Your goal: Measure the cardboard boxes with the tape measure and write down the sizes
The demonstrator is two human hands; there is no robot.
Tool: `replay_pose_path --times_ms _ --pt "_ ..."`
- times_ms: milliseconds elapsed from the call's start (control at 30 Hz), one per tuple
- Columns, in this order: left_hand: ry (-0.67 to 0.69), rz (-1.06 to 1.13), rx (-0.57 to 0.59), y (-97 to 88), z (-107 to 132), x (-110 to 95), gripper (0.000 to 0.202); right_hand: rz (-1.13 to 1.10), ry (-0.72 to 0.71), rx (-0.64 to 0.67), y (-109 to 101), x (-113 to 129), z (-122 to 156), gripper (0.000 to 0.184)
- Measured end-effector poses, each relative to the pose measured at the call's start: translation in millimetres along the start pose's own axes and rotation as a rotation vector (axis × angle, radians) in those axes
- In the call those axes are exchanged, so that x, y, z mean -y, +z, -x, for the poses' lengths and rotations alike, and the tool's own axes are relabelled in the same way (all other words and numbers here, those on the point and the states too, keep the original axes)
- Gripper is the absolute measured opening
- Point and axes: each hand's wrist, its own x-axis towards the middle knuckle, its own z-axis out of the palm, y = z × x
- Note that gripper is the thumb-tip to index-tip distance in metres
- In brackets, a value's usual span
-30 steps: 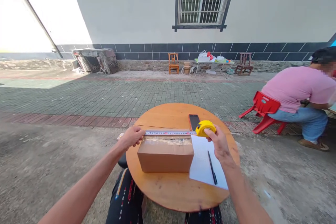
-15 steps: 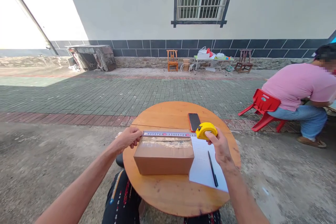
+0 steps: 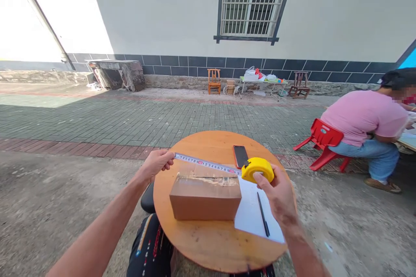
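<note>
A brown cardboard box (image 3: 205, 201) with tape along its top rests on a round wooden table (image 3: 198, 242). My left hand (image 3: 159, 163) pinches the free end of the tape measure's blade (image 3: 208, 164), beyond the box's far left corner. The blade slants down to the right above the box's far edge. Its yellow tape measure case (image 3: 258, 170) is gripped in my right hand (image 3: 276, 188), thumb on the near side. Beneath that hand lies a white sheet of paper (image 3: 250, 207) with a black pen (image 3: 263, 215) on it.
A phone with a red edge (image 3: 240, 156) lies behind the tape case. To the right, a person in a pink shirt (image 3: 364, 110) sits on a red plastic chair (image 3: 326, 134). Along the wall stand a wooden chair (image 3: 213, 81) and a cluttered folding table (image 3: 243, 80).
The blade's left end has risen off the box with my left hand, so the blade now tilts. My right hand and the case have shifted slightly right and nearer. The view has tipped upward a little.
</note>
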Motion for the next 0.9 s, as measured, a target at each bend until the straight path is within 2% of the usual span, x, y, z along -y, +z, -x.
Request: replay_pose_path --times_ms 67,133,200,300,433,533,633,767,900 --pt "0.025 0.000 0.049 -2.1 -5.2 -12.5 0.032 0.090 -0.082 0.054 1.6 9.6 29.1 0.048" --pt "0.054 -0.018 0.144 3.6 -13.2 -24.3 0.031 0.275 -0.199 0.116 8.5 12.1 62.4 0.044" --pt "0.098 -0.051 0.235 16.5 -23.9 -33.4 0.028 0.400 -0.330 0.168 20.8 8.5 93.6 0.042" --pt "0.167 -0.132 0.316 40.5 -41.2 -41.3 0.027 0.550 -0.334 0.131 44.1 -0.8 124.9 0.047" --pt "0.198 -0.254 0.385 64.3 -53.8 -44.1 0.027 0.595 -0.246 0.087 69.7 -9.1 137.4 0.058" --pt "0.194 -0.312 0.424 74.3 -54.1 -41.6 0.034 0.554 -0.241 0.057 83.2 -11.6 143.4 0.064" --pt "0.184 -0.345 0.459 81.3 -52.9 -34.4 0.036 0.612 -0.199 -0.004 95.4 -11.5 155.9 0.071" --pt "0.183 -0.356 0.478 88.2 -53.2 -21.6 0.035 0.706 -0.208 -0.207 108.7 -8.1 169.5 0.064" --pt "0.209 -0.341 0.461 91.1 -50.3 -13.7 0.035 0.708 -0.266 -0.242 110.3 -5.7 168.7 0.062"
